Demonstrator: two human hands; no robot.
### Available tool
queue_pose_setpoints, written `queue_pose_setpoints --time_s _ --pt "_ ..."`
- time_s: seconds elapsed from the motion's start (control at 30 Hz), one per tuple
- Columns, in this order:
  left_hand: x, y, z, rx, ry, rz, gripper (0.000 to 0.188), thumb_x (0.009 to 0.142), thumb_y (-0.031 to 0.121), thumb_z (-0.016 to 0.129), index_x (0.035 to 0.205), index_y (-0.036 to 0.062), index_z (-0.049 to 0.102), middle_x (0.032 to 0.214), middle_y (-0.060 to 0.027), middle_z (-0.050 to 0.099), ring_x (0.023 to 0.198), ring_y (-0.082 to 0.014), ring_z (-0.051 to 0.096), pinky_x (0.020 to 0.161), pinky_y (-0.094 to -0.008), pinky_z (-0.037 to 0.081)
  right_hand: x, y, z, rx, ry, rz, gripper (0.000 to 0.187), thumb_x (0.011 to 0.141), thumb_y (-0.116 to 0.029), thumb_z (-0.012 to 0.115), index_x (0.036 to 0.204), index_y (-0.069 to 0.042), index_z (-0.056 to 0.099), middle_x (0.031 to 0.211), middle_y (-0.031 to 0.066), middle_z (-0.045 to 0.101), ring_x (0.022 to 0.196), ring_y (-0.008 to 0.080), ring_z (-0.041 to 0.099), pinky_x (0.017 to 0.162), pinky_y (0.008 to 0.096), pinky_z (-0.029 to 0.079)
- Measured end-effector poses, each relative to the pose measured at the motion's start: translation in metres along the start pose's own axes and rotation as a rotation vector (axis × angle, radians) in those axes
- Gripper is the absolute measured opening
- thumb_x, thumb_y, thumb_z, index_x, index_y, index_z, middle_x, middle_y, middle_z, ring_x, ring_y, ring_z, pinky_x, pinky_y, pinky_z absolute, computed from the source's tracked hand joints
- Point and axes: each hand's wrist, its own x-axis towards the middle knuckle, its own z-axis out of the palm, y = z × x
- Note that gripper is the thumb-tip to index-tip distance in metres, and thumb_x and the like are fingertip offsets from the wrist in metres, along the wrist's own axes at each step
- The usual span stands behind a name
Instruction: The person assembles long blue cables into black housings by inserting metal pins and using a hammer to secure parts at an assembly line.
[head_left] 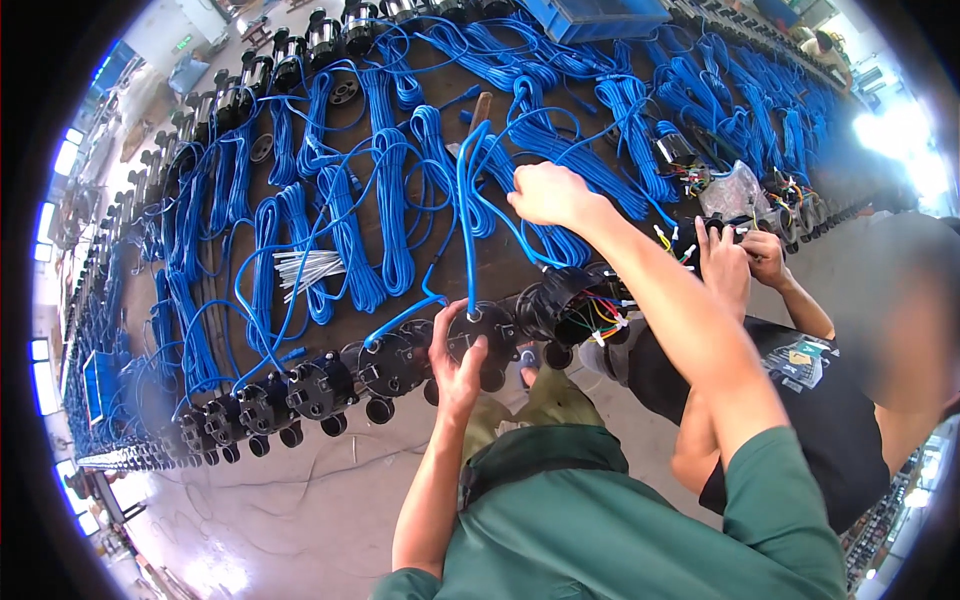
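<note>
First, at left, a row of black housings (320, 387) lines the near edge of the table (500, 262); behind it lie white sticks (308, 270) and coils of blue cable (392, 215). Next, the left grip (456, 358) clasps a round black cap (494, 325) at that edge, and a blue cord (470, 235) rises from the cap. Farther right, the right grip (550, 195) is curled above the table; its contents cannot be told. Rightward follow an open black case (548, 305) with coloured wires (606, 318) and a co-worker's hands (726, 268).
</note>
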Motion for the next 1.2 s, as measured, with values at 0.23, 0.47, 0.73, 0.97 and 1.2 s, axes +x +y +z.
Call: queue_pose_setpoints --time_s 0.23,0.47,0.73,0.97,1.2 --pt "0.005 -0.003 0.0 0.063 -0.034 0.01 0.066 0.077 0.031 0.071 0.133 -0.0026 0.06 0.136 -0.0166 0.059 0.132 -0.0315 0.052 0.117 -0.0444 0.034 0.098 0.045 0.091 -0.357 -0.173 0.151 0.049 0.087 -0.017 0.072 0.133 -0.001 0.067 0.13 0.0208 0.07 0.121 0.0318 0.069 0.099 0.0444 0.057" --pt "0.01 0.0 0.006 0.123 -0.01 0.045 0.066 0.075 0.028 0.07 0.133 -0.0029 0.061 0.137 -0.0194 0.06 0.136 -0.0347 0.05 0.119 -0.0479 0.033 0.113 0.057 0.103 -0.422 0.041 0.067 0.054 0.087 -0.043 0.079 0.123 -0.005 0.068 0.112 0.0128 0.077 0.106 0.0274 0.075 0.085 0.0388 0.06" --pt "0.012 0.007 -0.001 0.206 -0.077 0.085 0.063 0.075 0.014 0.069 0.135 -0.0018 0.058 0.14 -0.0198 0.056 0.139 -0.0349 0.048 0.119 -0.0466 0.036 0.173 0.03 -0.023 0.227 1.232 0.123 0.03 0.092 -0.033 0.068 0.105 -0.006 0.073 0.084 0.0151 0.074 0.079 0.0333 0.076 0.069 0.0448 0.062" --pt "0.011 0.007 0.005 0.114 -0.075 -0.026 0.062 0.075 0.019 0.067 0.132 -0.0028 0.058 0.137 -0.019 0.055 0.137 -0.0351 0.047 0.119 -0.0468 0.033 0.191 -0.04 -0.017 -0.846 -0.113 -0.074 0.035 0.093 -0.046 0.072 0.106 -0.015 0.081 0.096 0.0067 0.077 0.081 0.0221 0.075 0.07 0.0357 0.061" --pt "0.009 -0.004 0.0 0.058 -0.049 -0.059 0.062 0.077 0.021 0.066 0.133 -0.0036 0.056 0.134 -0.019 0.054 0.129 -0.0326 0.052 0.117 -0.044 0.034 0.088 -0.035 -0.051 -0.587 0.298 0.109 0.031 0.091 -0.04 0.078 0.108 -0.015 0.081 0.095 0.0057 0.078 0.09 0.021 0.077 0.067 0.0386 0.062"
